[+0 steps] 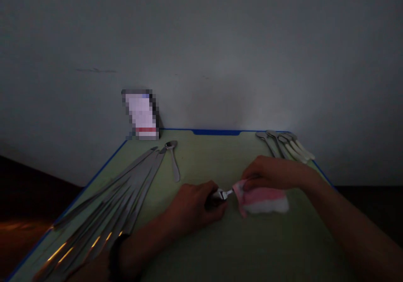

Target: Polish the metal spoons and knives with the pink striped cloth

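Table: smooth, dull sheen, laminate-looking. Trim at table's 12 o'clock: smooth, plastic by look. Knives at 9 o'clock: polished metal, warm glints toward near ends. Lone spoon at 10 o'clock: glossy metal. Spoons at 2 o'clock: shiny metal bowls, some pale plastic-looking handles. Utensil at centre: bright metal. Cloth at 3 o'clock: soft, matt. Wall: matt, lightly scuffed.
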Tool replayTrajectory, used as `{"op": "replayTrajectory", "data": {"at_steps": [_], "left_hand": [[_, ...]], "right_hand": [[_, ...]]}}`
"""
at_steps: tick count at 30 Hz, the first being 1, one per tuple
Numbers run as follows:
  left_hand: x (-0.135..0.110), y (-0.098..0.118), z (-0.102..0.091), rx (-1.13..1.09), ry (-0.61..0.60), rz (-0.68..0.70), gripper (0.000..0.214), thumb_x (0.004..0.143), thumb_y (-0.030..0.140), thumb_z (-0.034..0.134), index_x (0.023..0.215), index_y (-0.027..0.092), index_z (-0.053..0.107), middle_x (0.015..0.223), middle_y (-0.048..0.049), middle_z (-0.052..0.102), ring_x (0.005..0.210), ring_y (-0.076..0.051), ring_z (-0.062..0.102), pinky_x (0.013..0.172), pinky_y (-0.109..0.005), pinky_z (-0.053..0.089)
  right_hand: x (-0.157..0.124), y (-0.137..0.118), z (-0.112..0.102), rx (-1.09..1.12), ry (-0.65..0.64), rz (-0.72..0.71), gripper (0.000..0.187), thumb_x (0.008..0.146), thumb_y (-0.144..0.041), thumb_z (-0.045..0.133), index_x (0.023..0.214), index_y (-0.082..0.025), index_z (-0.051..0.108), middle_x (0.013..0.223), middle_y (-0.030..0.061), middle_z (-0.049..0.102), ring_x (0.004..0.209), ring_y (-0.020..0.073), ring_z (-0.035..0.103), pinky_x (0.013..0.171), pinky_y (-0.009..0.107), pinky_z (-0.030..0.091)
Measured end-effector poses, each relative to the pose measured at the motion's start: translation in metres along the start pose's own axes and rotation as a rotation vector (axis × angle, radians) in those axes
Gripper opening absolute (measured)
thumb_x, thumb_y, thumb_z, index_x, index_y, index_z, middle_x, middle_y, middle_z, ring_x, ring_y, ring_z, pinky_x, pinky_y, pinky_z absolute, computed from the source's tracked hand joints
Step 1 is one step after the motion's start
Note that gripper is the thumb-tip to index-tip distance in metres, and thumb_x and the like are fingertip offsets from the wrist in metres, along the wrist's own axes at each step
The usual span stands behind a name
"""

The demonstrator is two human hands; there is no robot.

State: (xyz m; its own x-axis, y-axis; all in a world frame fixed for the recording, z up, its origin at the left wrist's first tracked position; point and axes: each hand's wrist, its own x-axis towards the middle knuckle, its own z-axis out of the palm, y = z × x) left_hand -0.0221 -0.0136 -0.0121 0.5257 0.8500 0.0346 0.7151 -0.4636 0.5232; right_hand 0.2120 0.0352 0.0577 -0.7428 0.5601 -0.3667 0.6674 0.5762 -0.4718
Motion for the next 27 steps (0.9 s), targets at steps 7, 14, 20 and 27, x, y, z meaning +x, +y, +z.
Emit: {"op": "replayTrajectory", "data": {"at_steps": [7,14,20,27], "left_hand": [[0.001,-0.007,0.004,-0.039,-0.012,0.064,0.020,0.081,0.035,0.054,0.096,0.021,0.056,0.080,0.0006,0.065,0.066,-0.013,0.059,0.057,-0.021,0.039],[0.002,-0.017,0.002,0.134,0.023,0.137,0.015,0.084,0.021,0.049,0.097,0.022,0.057,0.087,-0.0003,0.063,0.071,-0.014,0.060,0.060,-0.023,0.040],[0.004,-0.011,0.002,-0.108,0.089,-0.026,0.019,0.081,0.034,0.055,0.095,0.021,0.058,0.083,-0.0002,0.065,0.070,-0.015,0.060,0.061,-0.023,0.043],[0.008,-0.005,0.001,-0.274,0.133,-0.108,0.022,0.078,0.038,0.059,0.092,0.021,0.058,0.077,0.0007,0.066,0.064,-0.014,0.060,0.059,-0.023,0.044]], "right_hand": [[0.012,0.002,0.009,0.052,-0.028,-0.082,0.040,0.086,-0.043,0.038,0.080,-0.013,0.064,0.060,0.0007,0.057,0.052,0.0086,0.043,0.049,0.022,0.029],[0.036,-0.011,0.038,0.001,0.122,-0.156,0.038,0.088,-0.039,0.033,0.083,-0.014,0.062,0.072,0.0049,0.063,0.061,0.0115,0.053,0.056,0.023,0.033],[0.020,0.008,0.013,-0.024,0.062,-0.146,0.036,0.088,-0.038,0.035,0.073,-0.014,0.058,0.059,0.0001,0.052,0.055,0.0092,0.047,0.052,0.022,0.030],[-0.005,0.028,-0.011,0.072,0.014,-0.010,0.041,0.087,-0.045,0.035,0.069,-0.014,0.055,0.057,-0.0021,0.046,0.051,0.0079,0.039,0.047,0.021,0.027]]}}
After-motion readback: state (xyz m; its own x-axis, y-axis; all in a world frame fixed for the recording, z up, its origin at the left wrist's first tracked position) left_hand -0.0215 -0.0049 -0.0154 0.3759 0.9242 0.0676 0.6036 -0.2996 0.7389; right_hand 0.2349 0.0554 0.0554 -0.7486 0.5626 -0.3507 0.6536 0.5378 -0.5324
